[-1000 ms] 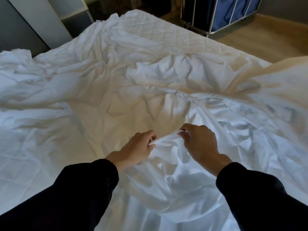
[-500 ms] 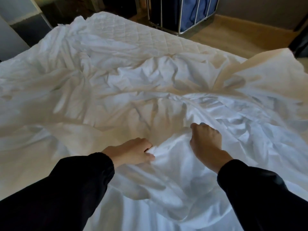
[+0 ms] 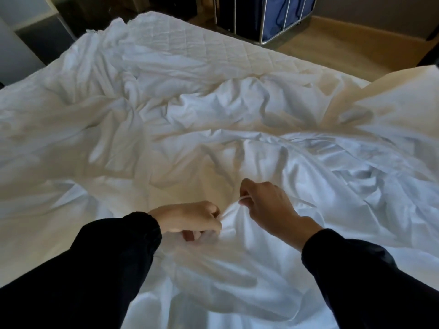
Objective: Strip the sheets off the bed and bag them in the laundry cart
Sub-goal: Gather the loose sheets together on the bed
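Your left grip [image 3: 190, 219] is curled tight round a bunch of sheet [image 3: 237, 103]. Your right grip [image 3: 268, 205] pinches a thin fold just beside it. Half a second ago the right one was reaching farther up the bed. Now it has pulled back close to the left and brought more cloth with it. So you are gathering, bit by bit. Most of the sheet lies crumpled over the bed [image 3: 171, 43], and the cart [image 3: 273, 20] stands well past its far corner.
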